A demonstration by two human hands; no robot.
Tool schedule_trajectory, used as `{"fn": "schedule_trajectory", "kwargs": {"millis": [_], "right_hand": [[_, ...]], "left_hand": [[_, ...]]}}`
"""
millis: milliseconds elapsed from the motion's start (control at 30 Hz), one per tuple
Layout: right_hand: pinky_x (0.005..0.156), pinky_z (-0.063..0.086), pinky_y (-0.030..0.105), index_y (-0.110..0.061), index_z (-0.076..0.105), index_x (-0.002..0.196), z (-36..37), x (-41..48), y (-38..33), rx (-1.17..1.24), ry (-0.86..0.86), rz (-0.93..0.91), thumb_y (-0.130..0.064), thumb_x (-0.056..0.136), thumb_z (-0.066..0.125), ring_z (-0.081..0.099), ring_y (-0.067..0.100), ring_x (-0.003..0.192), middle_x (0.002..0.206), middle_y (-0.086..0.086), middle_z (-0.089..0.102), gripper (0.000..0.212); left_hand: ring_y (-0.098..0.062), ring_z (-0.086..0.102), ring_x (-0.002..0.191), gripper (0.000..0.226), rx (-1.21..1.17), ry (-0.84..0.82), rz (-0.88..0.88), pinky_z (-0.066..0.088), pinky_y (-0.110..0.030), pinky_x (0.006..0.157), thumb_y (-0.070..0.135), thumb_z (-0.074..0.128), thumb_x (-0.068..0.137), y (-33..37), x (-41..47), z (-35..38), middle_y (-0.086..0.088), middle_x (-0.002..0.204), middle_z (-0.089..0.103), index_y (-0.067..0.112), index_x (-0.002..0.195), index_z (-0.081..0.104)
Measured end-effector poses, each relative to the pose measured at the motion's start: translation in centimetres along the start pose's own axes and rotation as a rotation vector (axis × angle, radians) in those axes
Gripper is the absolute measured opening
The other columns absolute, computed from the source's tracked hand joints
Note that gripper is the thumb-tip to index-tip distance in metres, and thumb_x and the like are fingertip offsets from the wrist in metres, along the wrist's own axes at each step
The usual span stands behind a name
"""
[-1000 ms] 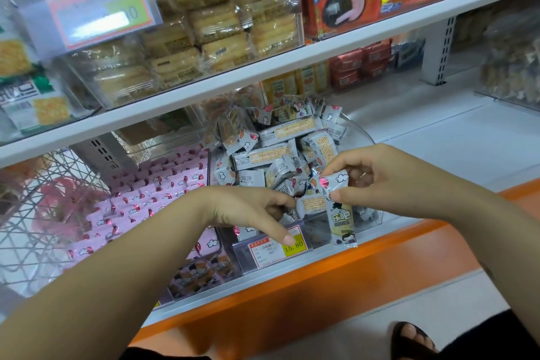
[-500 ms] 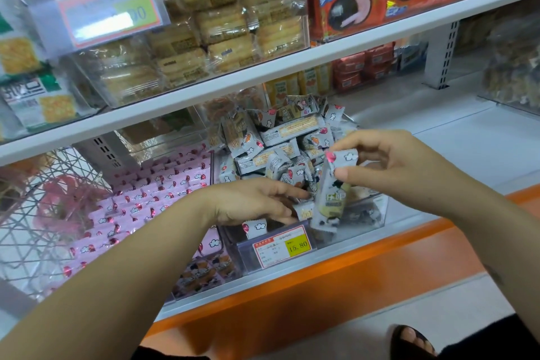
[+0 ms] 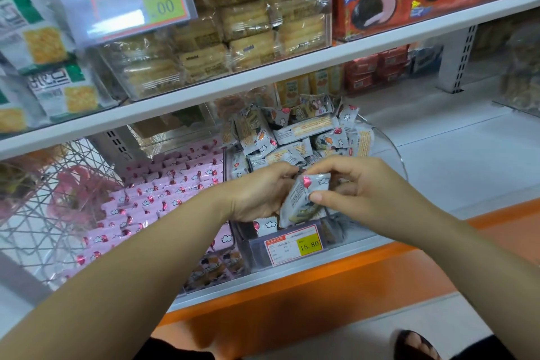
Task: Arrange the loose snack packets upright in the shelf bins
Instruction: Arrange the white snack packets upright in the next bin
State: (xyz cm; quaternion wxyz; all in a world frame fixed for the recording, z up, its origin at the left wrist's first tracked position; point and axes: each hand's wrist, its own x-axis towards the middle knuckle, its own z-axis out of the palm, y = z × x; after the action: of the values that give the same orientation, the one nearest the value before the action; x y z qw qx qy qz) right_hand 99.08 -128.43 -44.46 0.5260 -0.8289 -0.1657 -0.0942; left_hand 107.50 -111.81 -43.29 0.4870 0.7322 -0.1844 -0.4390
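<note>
Because the stock here lies heaped every which way, a person sorts it piece by piece. A white shelf runs behind and to the right of the hands, and an upper shelf loaded with wrapped biscuits sits above them.

A clear bin stands on the white shelf, directly under and beyond the hands. Its pile of grey packets rises behind the fingertips, some tilted and some flat, none standing. To the left of the left hand, pink packets lie in neat rows in the neighbouring bin, likely the kind of order being aimed for.

The left hand and right hand face each other, fingertips nearly touching. Between them is one grey packet, held on end over the front of the bin, its top leaning slightly towards the right hand. The right hand pinches its upper right corner between thumb and forefinger. The left hand curls round its left edge, probably to steady it and steer it down straight.

Just below the left hand, another packet stands upright against the bin's front wall, so the held one looks meant to go beside it. Below the right thumb, a small price label is clipped to the bin's front.
</note>
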Motion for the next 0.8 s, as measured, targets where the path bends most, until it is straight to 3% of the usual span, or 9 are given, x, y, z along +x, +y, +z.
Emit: {"fn": "schedule_trajectory", "kwargs": {"millis": [67, 167, 300, 433, 500, 567, 633, 800], "right_hand": [[0.062, 0.05, 0.019, -0.039, 0.063, 0.101, 0.8, 0.3, 0.4, -0.134, -0.042, -0.031, -0.02, 0.084, 0.069, 0.064, 0.005, 0.065, 0.082, -0.017, 0.067, 0.026], [0.077, 0.053, 0.029, -0.029, 0.064, 0.115, 2.0, 0.7, 1.3, -0.249, -0.091, -0.045, -0.025, 0.085, 0.068, 0.061, 0.003, 0.077, 0.085, -0.017, 0.062, 0.031], [0.085, 0.05, 0.023, -0.028, 0.06, 0.122, 2.4, 1.0, 1.5, -0.276, -0.108, -0.029, -0.03, 0.084, 0.069, 0.059, -0.003, 0.085, 0.084, -0.025, 0.057, 0.039], [0.087, 0.049, 0.021, -0.025, 0.061, 0.117, 1.4, 1.0, 1.9, -0.354, -0.138, 0.021, -0.025, 0.083, 0.071, 0.061, 0.003, 0.095, 0.103, -0.009, 0.067, 0.035], [0.085, 0.046, 0.016, -0.022, 0.064, 0.116, 0.9, 1.1, 2.3, -0.438, -0.146, 0.043, -0.021, 0.086, 0.067, 0.06, 0.003, 0.096, 0.107, -0.007, 0.067, 0.03], [0.085, 0.047, 0.021, -0.02, 0.069, 0.11, 0.9, 1.2, 2.5, -0.532, -0.179, 0.046, -0.023, 0.09, 0.062, 0.061, 0.006, 0.093, 0.105, -0.006, 0.069, 0.022], [0.085, 0.049, 0.029, -0.019, 0.071, 0.103, 0.9, 1.4, 2.7, -0.551, -0.197, 0.055, -0.025, 0.091, 0.06, 0.062, 0.009, 0.09, 0.1, -0.004, 0.07, 0.017], [0.078, 0.051, 0.035, -0.019, 0.068, 0.088, 1.0, 1.4, 2.8, -0.527, -0.12, 0.038, -0.022, 0.091, 0.059, 0.062, 0.012, 0.081, 0.085, -0.004, 0.068, 0.01]], "left_hand": [[-0.016, 0.056, 0.101, 0.054, 0.041, 0.009, -0.002, 0.042, -0.028, 0.091, 0.031, 0.011, 0.103, 0.0, 0.0, 0.0, -0.014, 0.128, 0.055, 0.003, 0.138, 0.039], [-0.02, 0.049, 0.122, 0.055, 0.067, 0.007, -0.038, 0.035, -0.029, 0.102, 0.035, 0.011, 0.103, 0.0, -0.1, -0.1, -0.012, 0.144, 0.045, 0.006, 0.142, 0.036], [-0.017, 0.033, 0.138, 0.055, 0.186, -0.011, -0.056, 0.026, -0.032, 0.11, 0.043, 0.015, 0.102, 0.4, -0.9, 0.0, -0.001, 0.156, 0.025, 0.018, 0.151, 0.021], [-0.005, 0.042, 0.125, 0.055, 0.542, 0.007, -0.127, 0.034, -0.021, 0.103, 0.049, 0.03, 0.098, 0.7, -1.8, -0.3, 0.006, 0.15, 0.035, 0.022, 0.145, 0.035], [-0.009, 0.042, 0.128, 0.049, 0.781, 0.04, -0.148, 0.031, -0.028, 0.11, 0.048, 0.036, 0.098, 0.7, -1.8, -0.6, 0.006, 0.144, 0.044, 0.024, 0.139, 0.045], [-0.013, 0.045, 0.126, 0.041, 0.952, 0.051, -0.168, 0.031, -0.032, 0.111, 0.04, 0.039, 0.101, 0.7, -1.8, -0.5, 0.003, 0.139, 0.05, 0.021, 0.135, 0.05], [-0.011, 0.047, 0.121, 0.037, 1.079, 0.062, -0.196, 0.034, -0.024, 0.102, 0.032, 0.039, 0.102, 0.9, -1.7, -0.2, 0.003, 0.139, 0.05, 0.023, 0.137, 0.048], [-0.013, 0.048, 0.114, 0.036, 1.189, 0.061, -0.205, 0.035, -0.023, 0.09, 0.026, 0.041, 0.101, 1.1, -1.7, -0.1, 0.002, 0.137, 0.05, 0.025, 0.137, 0.049]]}}
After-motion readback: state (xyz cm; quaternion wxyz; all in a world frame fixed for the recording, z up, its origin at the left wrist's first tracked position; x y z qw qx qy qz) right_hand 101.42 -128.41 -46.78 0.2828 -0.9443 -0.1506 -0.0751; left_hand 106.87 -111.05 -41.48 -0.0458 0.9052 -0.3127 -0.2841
